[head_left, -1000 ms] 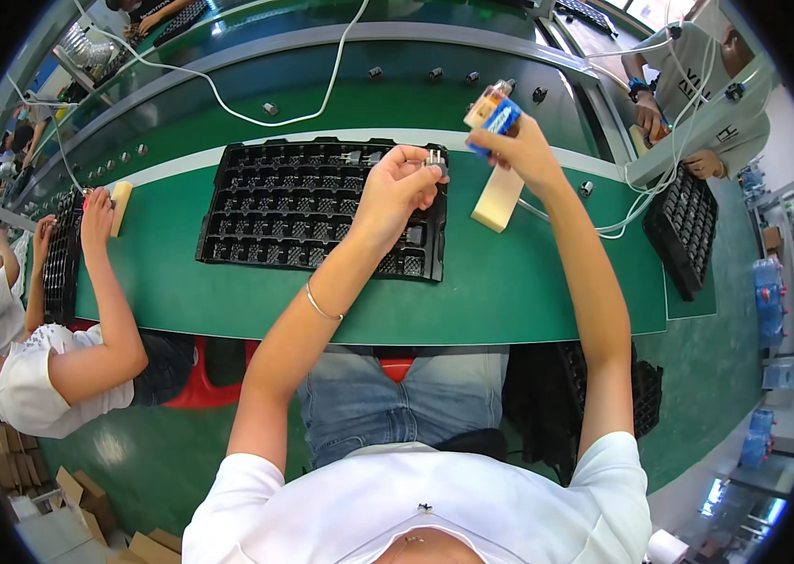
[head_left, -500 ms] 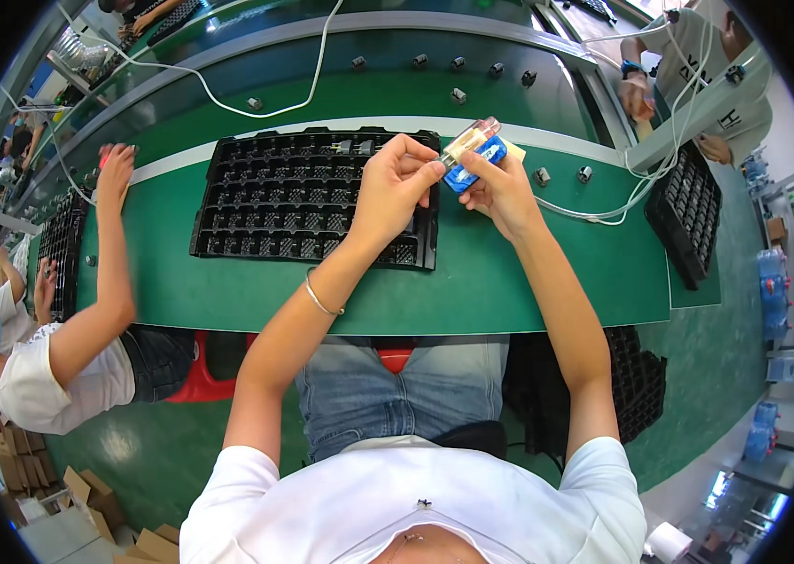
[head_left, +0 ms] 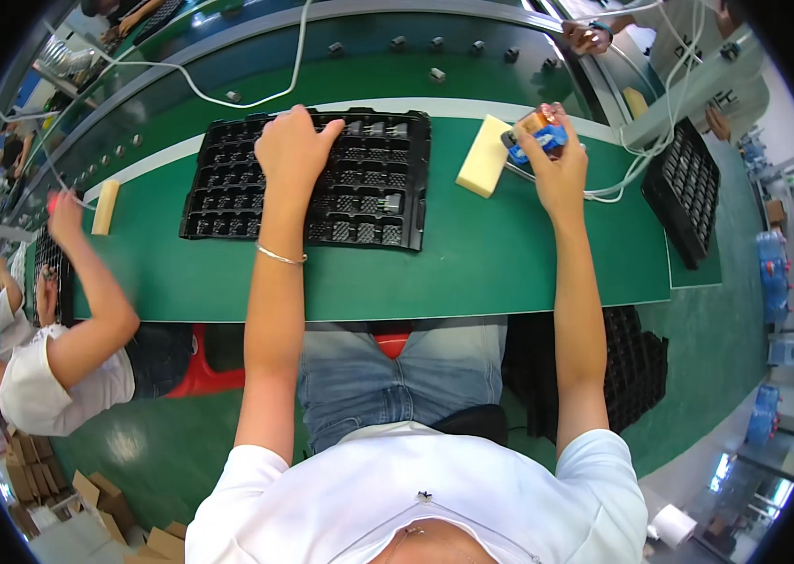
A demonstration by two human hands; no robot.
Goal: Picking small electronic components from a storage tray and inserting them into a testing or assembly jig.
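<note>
My left hand (head_left: 294, 150) is over the black plastic tray (head_left: 322, 232), near its far edge. Its thumb sticks out to the right, and the other fingers bend down out of sight, so whether they hold anything is hidden. Beside the thumb, a few small dark-and-grey plug-like parts (head_left: 378, 129) sit in the far row of pockets; another such part (head_left: 389, 203) is in a nearer row. My right hand (head_left: 559, 174), raised at the right of the bench, is closed around a blue block with a clear, orange-tinted piece (head_left: 538, 141). A pale yellow foam-like block (head_left: 483, 155) lies left of it.
Small parts (head_left: 437, 74) stand on the green strip behind a metal rail. White cables (head_left: 622, 188) run along the right, near another black tray (head_left: 684, 193). At left, a masked co-worker (head_left: 68, 357) reaches toward a second yellow block (head_left: 106, 207). Another person's hand (head_left: 590, 38) is across the bench.
My hands have parted: the left has moved left over the tray, and the right has gone right with the blue block. The yellow block beside my right hand is now in plain sight.
</note>
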